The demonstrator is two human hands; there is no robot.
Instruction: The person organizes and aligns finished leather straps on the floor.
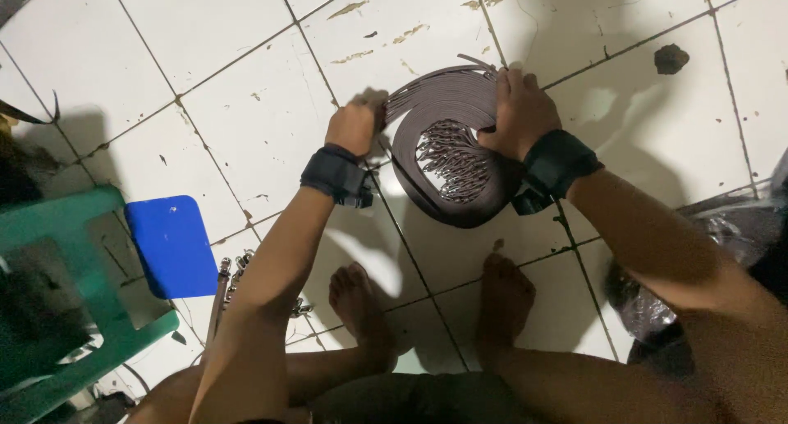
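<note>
— Dark brown leather, is that what you have there?

— It looks like it: a thick bundle of dark brown straps bent into a loop (pixel 447 157), standing on edge on the white tiled floor (pixel 246 104). Inside the loop a cluster of small metal buckles (pixel 451 157) hangs together.

— What are your hands doing?

— My left hand (pixel 355 127) is closed tight around the loose strap ends at the upper left of the loop. My right hand (pixel 517 112) lies over the top right of the bundle, fingers curled down onto the stacked edges, pressing and gripping them. Both wrists wear black wrist bands (pixel 338 176).

— Where does the bundle sit?

— Just in front of my bare feet (pixel 361 305), across a dark grout line where several tiles meet, about mid-floor and toward the far side of my view.

— Anything else around you?

— At the left edge of the floor stands a green plastic stool (pixel 66 309), and touching its right side lies a flat blue plastic board with rounded corners (pixel 171 245). Between that board and my left foot I see a few more straps with metal fittings (pixel 234 276), partly hidden by my forearm. By the right edge lies a crumpled black plastic bag (pixel 730 227). The tiles toward the far edge are chipped and stained, with one dark spot (pixel 671 59) near the far right corner.
</note>
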